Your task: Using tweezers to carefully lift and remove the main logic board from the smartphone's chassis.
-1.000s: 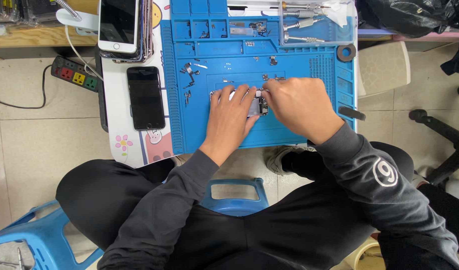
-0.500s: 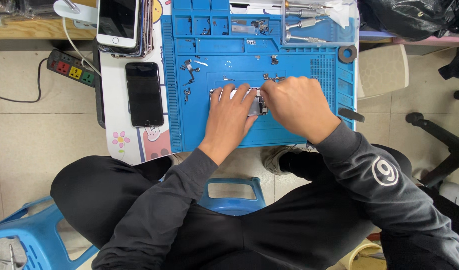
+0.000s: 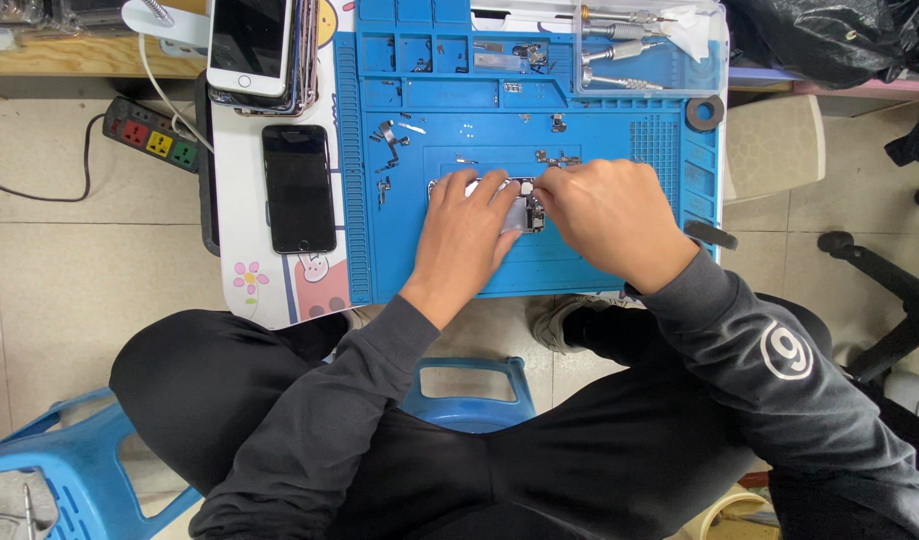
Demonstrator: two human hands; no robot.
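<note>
An opened phone (image 3: 519,205) — flat, rectangular, its metal insides exposed — is pinned flat on the ribbed blue rubber mat (image 3: 419,260) beneath the spread fingers of the left hand (image 3: 466,228), while its right end is covered by the curled right hand (image 3: 607,215), whose fingertips cannot be seen clearly enough to tell what is pinched. Two intact phones are counted beside the mat — a glossy black phone (image 3: 298,188) and a white phone (image 3: 251,45) on a stack.

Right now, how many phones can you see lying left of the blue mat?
2 whole phones: a white-faced phone on top of a stack at the table's far left, and a black phone lying flat just nearer. More may be hidden inside that stack.
</note>
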